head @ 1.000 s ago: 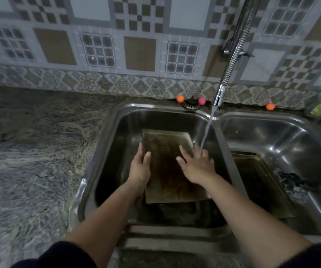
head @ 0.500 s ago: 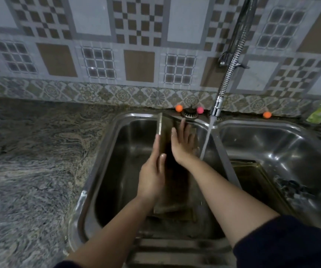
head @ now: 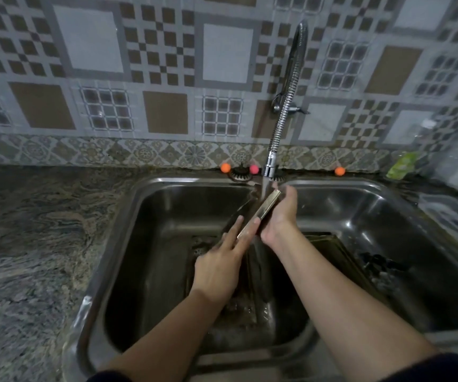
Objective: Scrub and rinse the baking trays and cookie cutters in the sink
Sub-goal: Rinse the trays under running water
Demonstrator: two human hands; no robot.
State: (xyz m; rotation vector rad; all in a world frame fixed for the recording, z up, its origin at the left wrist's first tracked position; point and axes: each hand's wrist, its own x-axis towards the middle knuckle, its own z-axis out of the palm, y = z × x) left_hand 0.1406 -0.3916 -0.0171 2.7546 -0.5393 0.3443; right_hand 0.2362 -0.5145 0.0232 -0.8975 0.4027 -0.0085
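A dark, stained baking tray (head: 259,213) stands on edge over the left basin, tilted up to the right, with its top end in the water stream (head: 265,187) from the tap (head: 270,165). My left hand (head: 219,267) lies with straight fingers against the tray's left face. My right hand (head: 280,216) grips the tray from the right, near its upper end. A second tray (head: 329,244) lies flat in the right basin. Beside it sits a dark, blurred cluster (head: 382,264), possibly cookie cutters.
The double steel sink (head: 128,216) is set in a marbled stone counter (head: 29,244). A drain strainer (head: 203,245) shows in the left basin. Small orange (head: 225,167) and pink (head: 254,169) balls sit behind the sink. A clear plastic container (head: 454,216) and a green item (head: 401,166) stand at the far right.
The tray went from lying flat under both hands to standing on edge. Both hands then carried it up and to the right into the stream from the tap.
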